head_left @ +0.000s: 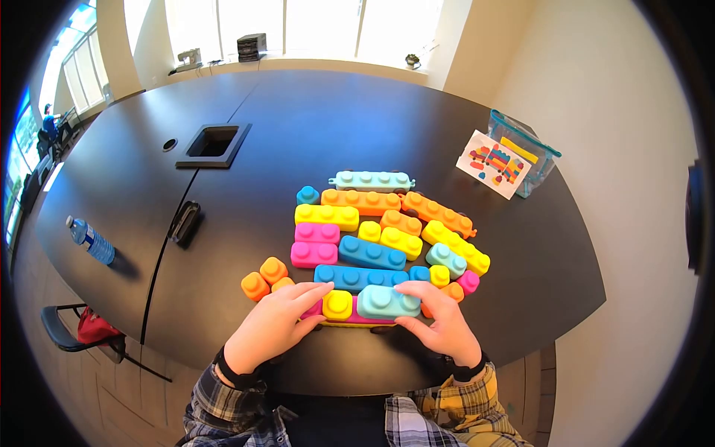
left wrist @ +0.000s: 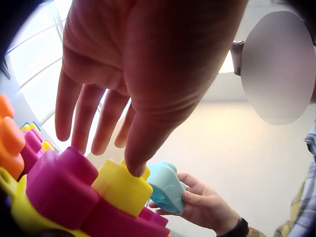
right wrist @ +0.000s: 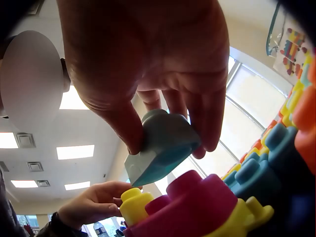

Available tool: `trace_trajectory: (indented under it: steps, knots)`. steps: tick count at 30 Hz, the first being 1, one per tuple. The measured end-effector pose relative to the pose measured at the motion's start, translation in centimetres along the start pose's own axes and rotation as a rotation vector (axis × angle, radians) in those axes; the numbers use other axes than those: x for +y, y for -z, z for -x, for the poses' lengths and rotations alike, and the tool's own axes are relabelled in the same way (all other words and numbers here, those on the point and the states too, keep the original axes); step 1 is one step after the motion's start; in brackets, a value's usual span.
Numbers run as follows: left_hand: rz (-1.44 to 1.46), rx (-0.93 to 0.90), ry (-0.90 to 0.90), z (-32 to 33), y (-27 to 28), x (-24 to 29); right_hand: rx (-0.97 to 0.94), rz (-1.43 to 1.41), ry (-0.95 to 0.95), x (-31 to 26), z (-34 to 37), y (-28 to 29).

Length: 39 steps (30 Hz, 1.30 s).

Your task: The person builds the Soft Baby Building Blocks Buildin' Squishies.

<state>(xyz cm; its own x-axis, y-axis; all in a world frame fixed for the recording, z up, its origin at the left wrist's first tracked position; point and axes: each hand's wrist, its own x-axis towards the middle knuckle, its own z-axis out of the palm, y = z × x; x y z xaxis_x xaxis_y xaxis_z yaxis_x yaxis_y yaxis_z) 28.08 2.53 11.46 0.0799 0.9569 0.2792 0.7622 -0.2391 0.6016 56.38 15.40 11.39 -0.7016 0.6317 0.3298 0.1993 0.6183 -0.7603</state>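
Note:
A light blue two-stud block [head_left: 389,302] is held by my right hand [head_left: 445,328], thumb on its near side and fingers on its far side. In the right wrist view it is tilted above a magenta block [right wrist: 197,202] on a yellow wheeled base [right wrist: 242,217] with a hook at its end. Beside it, a yellow one-stud block [head_left: 337,305] sits on the magenta layer. Around the left part of this stack my left hand [head_left: 269,328] reaches with loosely extended fingers, its thumb tip overlapping the yellow block in the left wrist view.
Beyond the stack lie blue [head_left: 361,278], magenta [head_left: 314,255], yellow [head_left: 326,217] and orange blocks [head_left: 273,269]. A light blue wheeled base [head_left: 372,181] is farther back. A picture card [head_left: 494,164] leans on a clear bag [head_left: 532,165]. At left are a water bottle [head_left: 91,240] and a dark case [head_left: 186,223].

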Motion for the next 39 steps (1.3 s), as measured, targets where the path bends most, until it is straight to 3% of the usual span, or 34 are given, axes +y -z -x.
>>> trace_trajectory:
  steps: [7,32,39]
  knots:
    - [-0.057,0.064,0.013,0.6,-1.7,0.2,-0.12,0.081,0.074,0.5,-0.1,-0.8]
    - [-0.111,0.13,0.004,0.4,-2.1,0.4,-0.117,0.183,0.081,0.5,0.4,-1.6]
    - [-0.061,0.114,0.022,0.4,-1.9,0.2,0.074,0.148,0.002,0.5,1.5,-0.9]
